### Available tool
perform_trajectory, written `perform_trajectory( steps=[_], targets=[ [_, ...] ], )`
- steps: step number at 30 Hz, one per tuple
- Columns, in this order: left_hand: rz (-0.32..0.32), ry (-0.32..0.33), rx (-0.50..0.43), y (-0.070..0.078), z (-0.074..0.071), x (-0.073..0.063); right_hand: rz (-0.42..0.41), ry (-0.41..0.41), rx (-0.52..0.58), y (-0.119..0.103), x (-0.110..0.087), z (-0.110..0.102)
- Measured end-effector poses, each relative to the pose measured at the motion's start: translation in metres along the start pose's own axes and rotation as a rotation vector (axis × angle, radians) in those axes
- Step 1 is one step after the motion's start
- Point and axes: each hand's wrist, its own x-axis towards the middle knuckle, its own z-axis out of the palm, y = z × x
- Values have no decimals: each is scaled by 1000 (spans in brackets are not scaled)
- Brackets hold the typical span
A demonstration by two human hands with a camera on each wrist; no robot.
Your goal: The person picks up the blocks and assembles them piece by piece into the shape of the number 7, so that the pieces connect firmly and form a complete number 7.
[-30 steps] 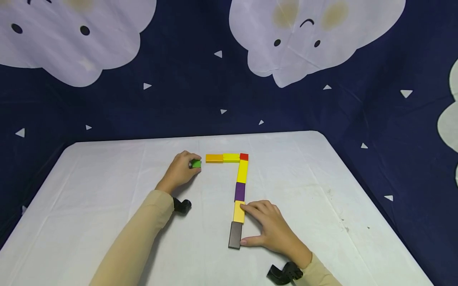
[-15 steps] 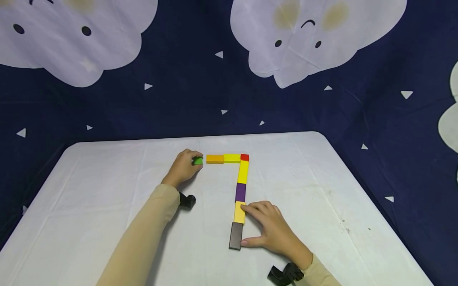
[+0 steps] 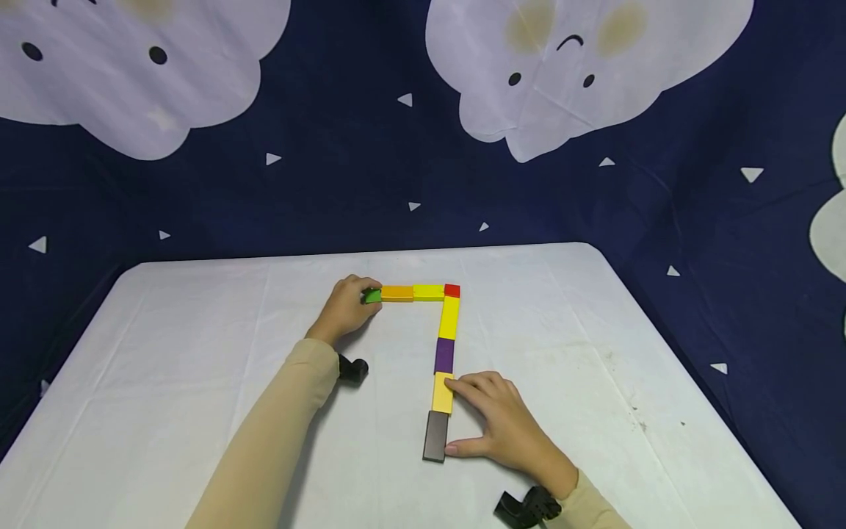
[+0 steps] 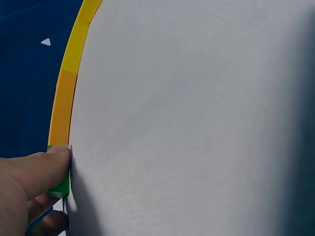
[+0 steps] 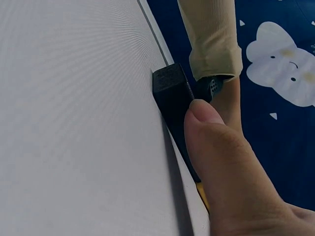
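Observation:
My left hand pinches a green block between thumb and fingers, its end meeting the orange block. In the left wrist view the thumb covers part of the green block. From the orange block the row runs right through a yellow block to a red block. There it turns towards me: yellow, purple, light yellow and dark grey blocks. Spread beside the near end, my right hand has its thumb at the grey block and index finger at the light yellow one.
A white cloth covers the table, whose far edge lies beyond the row. Behind it hangs a dark blue curtain with printed clouds. Black wrist devices sit at both sleeves.
My left hand has moved right and slightly away from me with the green block, closing the gap to the orange block. The right hand and the rest of the row have stayed put.

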Motion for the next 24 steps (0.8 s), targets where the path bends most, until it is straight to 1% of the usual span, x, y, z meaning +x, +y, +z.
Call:
perform_trajectory(
  steps=[5, 12, 22, 24],
  targets=[
    [-8, -11, -2, -1, 0, 2, -3, 6, 2, 0, 0, 0],
    [-2, -29, -8, -1, 1, 5, 10, -9, 13, 0, 0, 1],
    [-21, -12, 4, 1, 4, 5, 12, -12, 8, 0, 0, 1],
    [-15, -8, 2, 1, 4, 5, 12, -12, 7, 0, 1, 1]
  ],
)
